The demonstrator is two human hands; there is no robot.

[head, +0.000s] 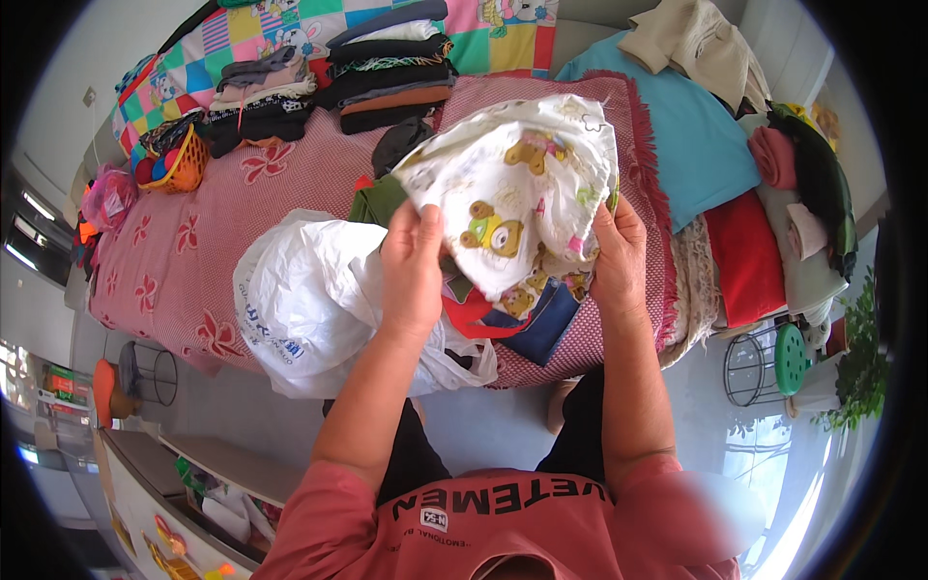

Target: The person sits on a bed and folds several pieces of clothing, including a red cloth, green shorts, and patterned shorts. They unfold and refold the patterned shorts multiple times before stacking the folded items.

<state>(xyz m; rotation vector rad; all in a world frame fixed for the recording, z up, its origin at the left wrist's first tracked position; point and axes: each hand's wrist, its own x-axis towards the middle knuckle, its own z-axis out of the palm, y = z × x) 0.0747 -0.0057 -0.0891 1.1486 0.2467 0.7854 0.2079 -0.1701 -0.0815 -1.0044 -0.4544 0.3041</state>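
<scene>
A white cloth printed with teddy bears (500, 196) is held up between both hands. My left hand (413, 264) grips its lower left edge, thumb on top. My right hand (620, 254) pinches its right edge. Under the cloth lie a folded dark blue denim piece (547, 326), a red piece of cloth (467, 315) and more bear-printed fabric. A white plastic bag (312, 290) bearing writing rests beside my left forearm and reaches under it. A green cloth (377, 203) and a dark bundled cloth (399, 145) lie behind the left hand.
Folded clothes (395, 72) are stacked at the back of the pink patterned cover (210, 239), near a yellow basket (185, 163). At right are a light blue cloth (689, 138), a red folded cloth (747, 257) and a green stool (790, 359). A cabinet (217, 464) stands at lower left.
</scene>
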